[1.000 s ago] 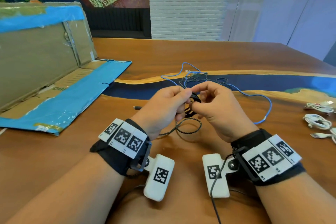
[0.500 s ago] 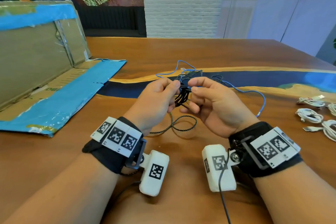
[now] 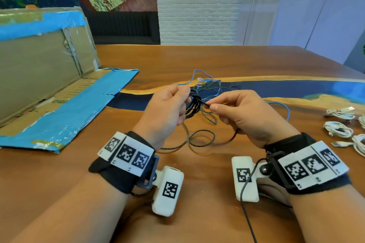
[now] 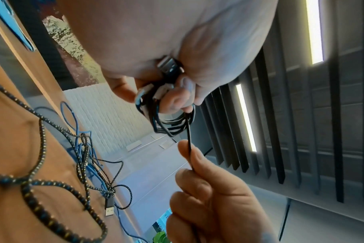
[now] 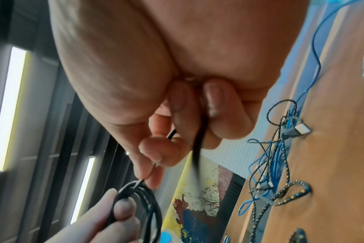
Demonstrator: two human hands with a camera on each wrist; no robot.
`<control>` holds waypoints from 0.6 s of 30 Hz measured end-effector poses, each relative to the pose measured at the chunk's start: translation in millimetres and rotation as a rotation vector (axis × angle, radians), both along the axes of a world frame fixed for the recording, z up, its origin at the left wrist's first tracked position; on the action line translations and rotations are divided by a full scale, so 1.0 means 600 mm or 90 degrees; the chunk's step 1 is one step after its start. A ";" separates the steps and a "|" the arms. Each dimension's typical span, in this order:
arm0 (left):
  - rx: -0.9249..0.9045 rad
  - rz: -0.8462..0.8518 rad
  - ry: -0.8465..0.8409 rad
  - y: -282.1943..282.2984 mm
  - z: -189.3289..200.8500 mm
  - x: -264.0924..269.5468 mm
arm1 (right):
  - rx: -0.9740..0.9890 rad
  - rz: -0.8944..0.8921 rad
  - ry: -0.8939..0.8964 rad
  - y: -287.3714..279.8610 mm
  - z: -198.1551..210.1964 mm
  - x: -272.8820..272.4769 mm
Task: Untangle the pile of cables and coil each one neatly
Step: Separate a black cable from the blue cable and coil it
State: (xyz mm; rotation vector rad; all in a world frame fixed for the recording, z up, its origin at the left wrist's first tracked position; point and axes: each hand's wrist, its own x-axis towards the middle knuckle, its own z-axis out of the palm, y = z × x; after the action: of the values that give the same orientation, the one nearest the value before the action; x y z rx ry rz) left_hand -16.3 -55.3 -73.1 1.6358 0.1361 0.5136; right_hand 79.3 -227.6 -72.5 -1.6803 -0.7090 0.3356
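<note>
Two hands hold a thin black cable above the brown wooden table [image 3: 197, 193].

The left hand [image 3: 164, 108] has its fingers curled round a small bunch of loops of the thin black cable [image 3: 194, 104], with a plug tucked in the fist (seen from the left wrist). The right hand [image 3: 245, 112] pinches the loose end of that cable between thumb and finger, just beside the loops. Below and behind the hands, a speckled dark braided cable [image 3: 199, 136] and a thin blue cable [image 3: 197, 77] lie tangled together on the table. White coiled cables [image 3: 337, 130] sit well apart on the right. A flat cardboard box with blue tape [image 3: 49, 89] lies on the left.
</note>
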 end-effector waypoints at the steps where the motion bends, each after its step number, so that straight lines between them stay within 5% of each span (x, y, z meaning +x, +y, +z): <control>1: 0.007 0.007 -0.002 0.000 0.000 0.000 | -0.005 -0.004 -0.010 -0.003 0.000 0.002; 10: -0.272 -0.144 -0.015 -0.001 0.012 -0.013 | 0.093 -0.059 -0.138 0.027 -0.021 -0.011; 18: -0.305 -0.181 -0.034 -0.010 0.008 -0.009 | 0.234 0.004 -0.005 0.053 -0.038 -0.034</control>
State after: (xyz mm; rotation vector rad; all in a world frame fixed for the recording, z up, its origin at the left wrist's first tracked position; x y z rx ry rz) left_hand -21.8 -61.3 -68.2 1.1477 -0.0155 0.2779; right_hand 59.1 -195.6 -95.5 -1.3311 -0.7323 0.1889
